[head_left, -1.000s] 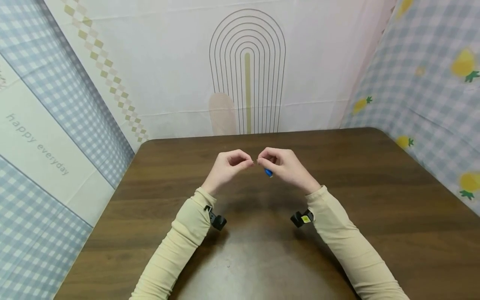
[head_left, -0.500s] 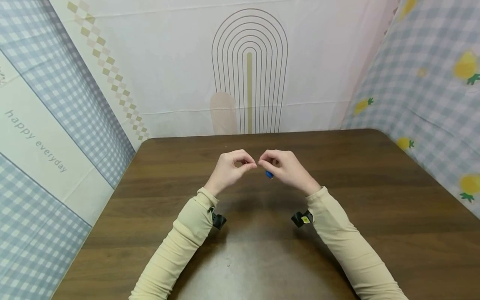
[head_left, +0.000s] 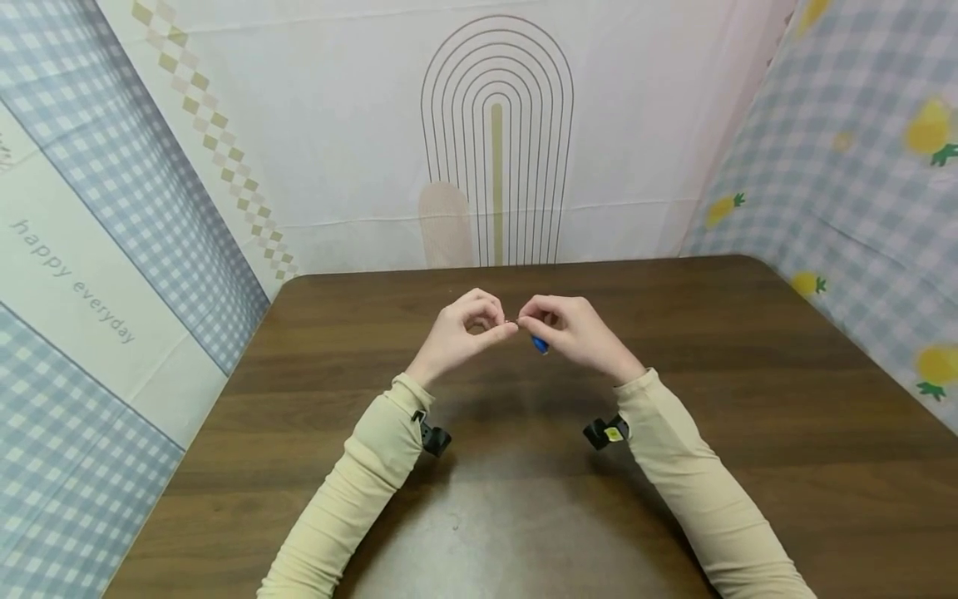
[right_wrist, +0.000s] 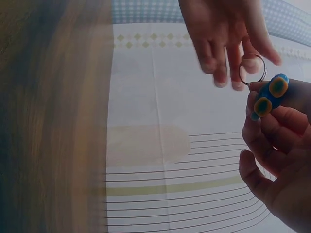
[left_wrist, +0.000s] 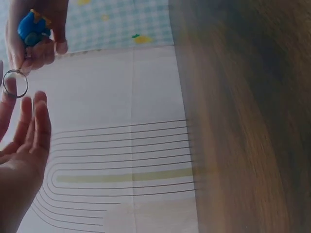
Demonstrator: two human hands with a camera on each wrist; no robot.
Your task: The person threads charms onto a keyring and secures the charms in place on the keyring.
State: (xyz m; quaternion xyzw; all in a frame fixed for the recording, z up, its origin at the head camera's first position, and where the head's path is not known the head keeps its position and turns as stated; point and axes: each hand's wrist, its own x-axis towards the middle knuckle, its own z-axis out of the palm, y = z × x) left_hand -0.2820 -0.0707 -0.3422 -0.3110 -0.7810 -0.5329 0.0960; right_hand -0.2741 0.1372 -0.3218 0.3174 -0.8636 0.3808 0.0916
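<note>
My right hand (head_left: 580,334) pinches the keychain's metal split ring (left_wrist: 27,86) at one side between thumb and fingertips. From that grip a small blue figure (right_wrist: 270,97) with orange-rimmed round parts dangles against the fingers; in the head view only a bit of the blue figure (head_left: 540,344) shows below the hand. Facing it, my left hand (head_left: 458,334) has its fingers loosely spread, thumb apart from the index finger. The left index fingertip (right_wrist: 250,64) overlaps the ring in the right wrist view. Both hands are raised over the table.
A brown wood-grain table (head_left: 359,333) spreads beneath both forearms. Behind it hangs a white cloth (head_left: 337,125) with arch lines, and blue checked cloths flank the sides. Each sleeve carries a black wrist camera (head_left: 434,438).
My left hand has moved slightly right, up to the ring, and its pinched thumb and index finger have parted. The right hand keeps its hold with little movement.
</note>
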